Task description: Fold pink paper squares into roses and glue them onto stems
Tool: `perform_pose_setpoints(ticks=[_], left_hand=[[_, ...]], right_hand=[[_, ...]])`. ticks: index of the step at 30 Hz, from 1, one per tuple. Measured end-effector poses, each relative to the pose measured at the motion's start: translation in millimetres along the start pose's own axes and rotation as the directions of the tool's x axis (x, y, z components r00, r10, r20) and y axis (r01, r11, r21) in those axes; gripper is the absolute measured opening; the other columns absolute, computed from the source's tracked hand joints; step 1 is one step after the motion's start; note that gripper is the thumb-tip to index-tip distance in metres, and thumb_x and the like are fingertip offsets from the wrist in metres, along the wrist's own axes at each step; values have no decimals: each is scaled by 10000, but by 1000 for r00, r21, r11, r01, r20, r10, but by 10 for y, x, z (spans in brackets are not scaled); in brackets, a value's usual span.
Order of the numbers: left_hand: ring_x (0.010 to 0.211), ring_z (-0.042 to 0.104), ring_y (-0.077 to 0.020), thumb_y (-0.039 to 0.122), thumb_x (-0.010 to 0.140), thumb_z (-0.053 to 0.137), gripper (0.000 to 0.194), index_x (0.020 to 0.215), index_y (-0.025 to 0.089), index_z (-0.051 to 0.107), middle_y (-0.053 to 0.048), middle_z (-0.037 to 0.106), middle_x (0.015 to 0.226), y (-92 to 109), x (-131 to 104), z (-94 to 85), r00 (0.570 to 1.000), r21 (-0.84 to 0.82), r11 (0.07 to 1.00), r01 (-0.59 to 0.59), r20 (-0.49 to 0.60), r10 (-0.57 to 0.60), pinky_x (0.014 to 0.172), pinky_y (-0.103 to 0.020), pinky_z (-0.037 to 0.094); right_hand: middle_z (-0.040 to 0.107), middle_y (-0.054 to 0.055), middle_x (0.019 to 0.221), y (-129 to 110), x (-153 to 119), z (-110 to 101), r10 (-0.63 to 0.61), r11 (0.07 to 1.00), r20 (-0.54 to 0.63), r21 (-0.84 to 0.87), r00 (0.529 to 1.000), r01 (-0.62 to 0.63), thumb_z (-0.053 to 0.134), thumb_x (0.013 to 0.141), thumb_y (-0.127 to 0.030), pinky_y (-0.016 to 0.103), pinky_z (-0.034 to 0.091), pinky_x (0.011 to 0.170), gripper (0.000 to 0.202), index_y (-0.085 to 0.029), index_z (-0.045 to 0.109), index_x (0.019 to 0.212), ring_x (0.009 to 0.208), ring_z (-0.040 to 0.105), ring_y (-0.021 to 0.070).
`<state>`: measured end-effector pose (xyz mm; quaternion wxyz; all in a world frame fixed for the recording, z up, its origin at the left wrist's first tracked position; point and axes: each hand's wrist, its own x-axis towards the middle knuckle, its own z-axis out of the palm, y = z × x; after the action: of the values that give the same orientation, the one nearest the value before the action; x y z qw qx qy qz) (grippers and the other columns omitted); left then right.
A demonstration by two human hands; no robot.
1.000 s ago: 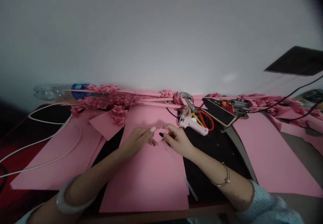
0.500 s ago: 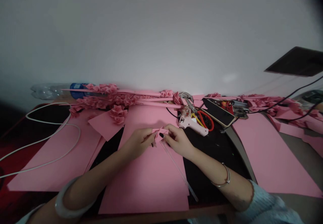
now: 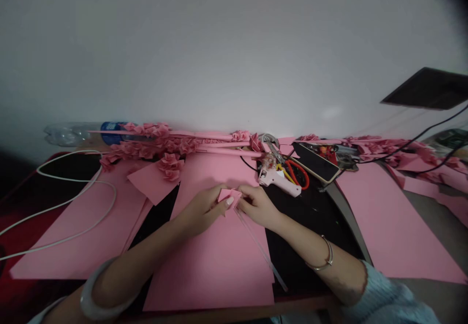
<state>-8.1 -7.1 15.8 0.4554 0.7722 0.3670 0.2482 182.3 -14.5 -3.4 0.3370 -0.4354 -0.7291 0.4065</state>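
Observation:
A small piece of folded pink paper [image 3: 229,197] is pinched between my two hands, just above a large pink paper sheet [image 3: 212,265]. My left hand [image 3: 206,208] grips its left side, the thumb lying across the front. On the right edge, the fingers of my right hand [image 3: 259,207] are closed, partly hiding the paper. A thin clear stick [image 3: 261,248] lies slantwise over the sheet, its upper end near my right fingers. Beyond my hands, several folded pink paper flowers [image 3: 171,165] lie in a heap.
A pink-white glue gun [image 3: 280,181], red-handled pliers [image 3: 300,174] and a phone [image 3: 317,162] lie behind my right hand. White cable [image 3: 113,192] loops across pink sheets at left. A plastic bottle [image 3: 78,133] lies by the wall. More pink sheets [image 3: 395,226] are at right.
My left thumb has moved onto the front of the folded paper. My right thumb, with its dark nail, has left the front. The paper has turned slightly.

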Motion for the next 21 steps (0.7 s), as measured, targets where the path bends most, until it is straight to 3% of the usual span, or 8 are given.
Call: perform_pose_setpoints(ticks=[5, 10, 16, 21], left_hand=[[614, 495, -124, 326, 909, 453, 263, 701, 179, 522, 23, 516, 693, 3, 7, 8, 999, -12, 999, 40, 24, -39, 573, -237, 379], [601, 477, -117, 304, 902, 461, 275, 665, 176, 516, 28, 488, 677, 27, 9, 10, 1000, -5, 1000, 11, 9, -11, 566, -230, 376], [629, 530, -130, 249, 923, 395, 314, 637, 177, 502, 15, 503, 669, -6, 9, 29, 1000, -90, 996, 9, 20, -7, 610, -243, 423], [614, 539, -128, 235, 906, 424, 275, 651, 183, 511, 17, 523, 668, -20, 5, 42, 999, -87, 995, 48, 3, -48, 594, -241, 435]], right_hand=[[418, -61, 504, 11, -2, 4, 3, 1000, 46, 3, 999, -4, 472, 751, -102, 193, 285, 461, 164, -179, 472, 606, 464, 378, 82], [394, -61, 526, 7, -2, -1, -16, 1000, 50, -2, 999, 16, 485, 797, -134, 188, 282, 462, 194, -185, 448, 613, 487, 364, 85], [468, -31, 542, -41, -2, -33, -60, 997, 85, 58, 995, 55, 397, 948, -303, 215, 340, 491, 339, -193, 450, 632, 484, 429, 99], [459, -31, 522, -57, -11, -44, -40, 996, 74, 87, 996, 34, 307, 983, -487, 231, 348, 504, 485, -193, 445, 623, 478, 426, 103]])
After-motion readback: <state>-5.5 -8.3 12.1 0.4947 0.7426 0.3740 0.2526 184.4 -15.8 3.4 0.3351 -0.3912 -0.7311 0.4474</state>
